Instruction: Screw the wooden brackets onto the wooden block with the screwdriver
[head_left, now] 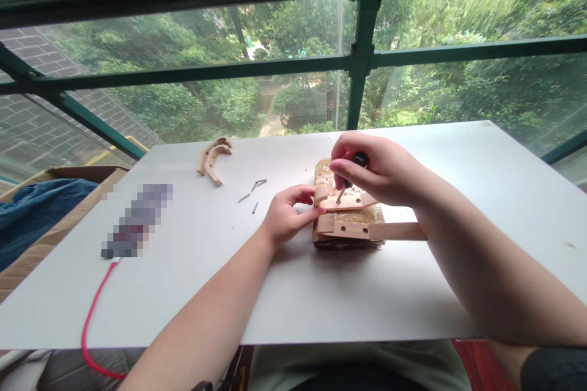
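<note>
My right hand point(367, 165) is closed around the black handle of a screwdriver point(360, 160). The shaft slants down to a screw hole in the farther wooden piece point(332, 203). With thumb and fingers, my left hand point(293, 212) grips the left end of that same piece. A nearer wooden piece point(389, 231) lies parallel to it, with two dark screw holes or heads showing. Both rest on a worn brown block point(325, 243), its top pitted and its sides layered. My right hand and forearm hide the right end of the farther piece.
Several loose screws point(254, 208) lie on the white table point(275, 299), left of my left hand. Two curved wooden pieces point(214, 159) sit near the far edge. A blurred-out device point(137, 220) with a red cable point(87, 311) is at left, beside a cardboard box point(110, 180).
</note>
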A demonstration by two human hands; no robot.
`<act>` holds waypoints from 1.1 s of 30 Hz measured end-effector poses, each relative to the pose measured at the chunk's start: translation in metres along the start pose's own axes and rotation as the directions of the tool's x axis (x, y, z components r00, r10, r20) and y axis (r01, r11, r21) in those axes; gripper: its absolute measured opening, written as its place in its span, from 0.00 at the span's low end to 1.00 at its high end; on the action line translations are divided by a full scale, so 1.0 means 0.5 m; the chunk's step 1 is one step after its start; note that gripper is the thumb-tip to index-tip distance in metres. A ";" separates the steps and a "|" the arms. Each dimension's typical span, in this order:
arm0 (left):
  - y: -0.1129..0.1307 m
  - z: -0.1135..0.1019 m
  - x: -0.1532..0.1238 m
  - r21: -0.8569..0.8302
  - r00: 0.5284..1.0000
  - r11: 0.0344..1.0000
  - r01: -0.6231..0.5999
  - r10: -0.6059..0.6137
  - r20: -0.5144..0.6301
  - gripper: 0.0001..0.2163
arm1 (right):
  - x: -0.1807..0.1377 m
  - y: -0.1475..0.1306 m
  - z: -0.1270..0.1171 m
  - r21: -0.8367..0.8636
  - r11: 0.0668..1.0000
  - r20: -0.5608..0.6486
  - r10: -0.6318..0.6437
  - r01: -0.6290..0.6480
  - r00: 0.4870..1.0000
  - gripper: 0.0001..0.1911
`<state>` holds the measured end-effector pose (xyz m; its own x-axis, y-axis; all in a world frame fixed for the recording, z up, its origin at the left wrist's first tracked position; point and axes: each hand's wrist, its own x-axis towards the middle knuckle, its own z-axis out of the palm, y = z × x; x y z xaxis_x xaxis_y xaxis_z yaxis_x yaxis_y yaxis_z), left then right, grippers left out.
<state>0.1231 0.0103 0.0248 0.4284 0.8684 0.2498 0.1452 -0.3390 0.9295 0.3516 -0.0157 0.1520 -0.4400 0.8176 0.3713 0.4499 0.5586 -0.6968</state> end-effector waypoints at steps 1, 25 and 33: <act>0.000 0.000 0.000 0.004 1.000 1.000 -0.002 0.002 0.002 0.18 | 0.000 0.000 0.001 0.002 1.000 -0.002 -0.002 0.002 1.000 0.11; 0.120 0.019 0.068 -0.110 0.970 0.981 -0.161 0.178 0.167 0.14 | -0.006 -0.012 0.012 -0.047 0.996 -0.072 0.067 -0.071 0.995 0.18; 0.129 0.040 0.072 0.097 0.983 0.992 -0.085 0.067 0.171 0.12 | -0.006 -0.013 0.016 -0.012 0.991 -0.129 0.134 -0.137 0.983 0.17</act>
<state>0.1659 0.0125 0.0884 0.5838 0.7686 0.2616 0.1941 -0.4450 0.8743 0.3439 -0.0231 0.1505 -0.2718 0.8963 0.3502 0.5153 0.4429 -0.7337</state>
